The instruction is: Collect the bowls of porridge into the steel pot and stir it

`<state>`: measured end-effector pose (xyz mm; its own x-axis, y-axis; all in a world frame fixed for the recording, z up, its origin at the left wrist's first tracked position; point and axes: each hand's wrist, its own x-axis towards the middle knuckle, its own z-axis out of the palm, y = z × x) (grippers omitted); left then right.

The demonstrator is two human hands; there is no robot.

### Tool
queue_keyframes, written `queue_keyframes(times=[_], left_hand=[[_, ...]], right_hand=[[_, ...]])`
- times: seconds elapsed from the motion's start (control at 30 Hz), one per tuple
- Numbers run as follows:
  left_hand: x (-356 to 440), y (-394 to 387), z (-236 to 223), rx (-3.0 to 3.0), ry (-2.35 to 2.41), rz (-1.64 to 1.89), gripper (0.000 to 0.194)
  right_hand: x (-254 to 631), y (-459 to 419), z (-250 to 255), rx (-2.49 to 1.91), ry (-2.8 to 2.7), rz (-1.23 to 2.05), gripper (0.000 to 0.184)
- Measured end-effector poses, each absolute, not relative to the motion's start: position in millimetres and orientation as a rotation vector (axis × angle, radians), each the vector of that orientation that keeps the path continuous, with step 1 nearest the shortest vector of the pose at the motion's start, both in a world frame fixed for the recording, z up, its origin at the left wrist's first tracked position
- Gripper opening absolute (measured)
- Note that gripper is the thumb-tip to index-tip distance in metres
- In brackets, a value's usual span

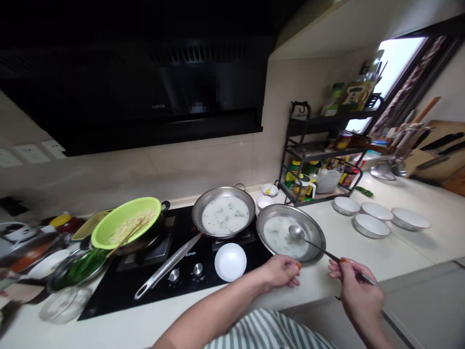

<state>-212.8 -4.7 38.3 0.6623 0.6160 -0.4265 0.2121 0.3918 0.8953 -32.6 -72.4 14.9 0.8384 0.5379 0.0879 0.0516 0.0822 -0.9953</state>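
My right hand [359, 291] is closed around the long thin handle of a metal ladle [297, 232]. The ladle's head is over white liquid with green bits in a steel basin [317, 228]. At the basin's near rim is my left hand [281, 271], its fingers curled in; whether they grip anything is hidden. A white bowl [230, 262] sits on the hob just left of that hand. Behind it, a long-handled steel pan [197, 208] holds similar white liquid with green bits.
Several white bowls [371, 226] stand on the counter at right. Behind them is a black rack [308, 155] of bottles and jars. A green colander [105, 232] of pale noodle-like strands, with chopsticks [125, 236], rests on a dark pot at left. The range hood [156, 106] hangs above.
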Motion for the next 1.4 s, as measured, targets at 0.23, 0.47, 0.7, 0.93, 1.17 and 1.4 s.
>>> queue_keyframes(times=[0.23, 0.47, 0.7, 0.93, 1.17, 1.4], left_hand=[[-143.5, -5.0, 71.5, 0.691, 0.82, 0.505, 0.023], [-185.1, 11.0, 99.3, 0.624, 0.992, 0.785, 0.019], [-297.2, 29.5, 112.4, 0.753, 1.228, 0.871, 0.022], [-348.6, 38.7, 100.4, 0.884, 1.376, 0.731, 0.01], [-366.4, 59.0, 90.1, 1.059, 1.556, 0.539, 0.006], [-375.5, 71.9, 90.1, 1.174, 1.589, 0.445, 0.018]], right_hand=[[-65.9, -71.7, 18.4, -1.405, -0.92, 0.292, 0.033], [-63.4, -50.5, 26.5, -1.204, -1.321, 0.48, 0.031], [52.3, -27.1, -21.7, -1.551, -0.712, 0.592, 0.039], [65.2, -31.6, -72.4, -1.406, -0.494, 1.431, 0.046], [16.9, -20.6, -87.3, -1.131, -0.181, 1.604, 0.037], [15.5, -4.3, -84.2, -1.268, -0.311, 1.414, 0.021]])
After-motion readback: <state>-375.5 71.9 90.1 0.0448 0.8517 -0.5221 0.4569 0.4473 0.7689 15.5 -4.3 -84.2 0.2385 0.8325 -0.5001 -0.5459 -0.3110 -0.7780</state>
